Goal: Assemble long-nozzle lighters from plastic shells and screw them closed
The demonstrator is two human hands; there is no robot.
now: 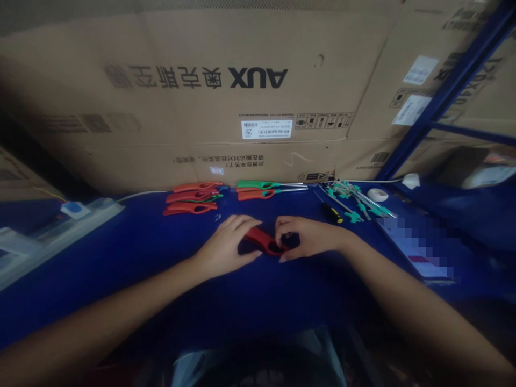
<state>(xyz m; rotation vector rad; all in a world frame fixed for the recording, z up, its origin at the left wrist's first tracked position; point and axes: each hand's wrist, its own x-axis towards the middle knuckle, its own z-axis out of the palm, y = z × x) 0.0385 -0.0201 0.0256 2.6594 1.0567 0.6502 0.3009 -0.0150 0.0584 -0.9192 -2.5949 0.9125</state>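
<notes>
Both my hands meet over a red plastic handle piece lying on the blue table cover. My left hand curls round its left end, fingers closed on it. At the right end my right hand pinches the same piece with thumb and fingers. The piece slants from upper left to lower right between them.
Behind lie several red handle shells, green and red lighter-like tools, a black-and-yellow screwdriver, teal-tipped metal rods and a white tape roll. A big AUX cardboard box walls the back. A white power strip sits left.
</notes>
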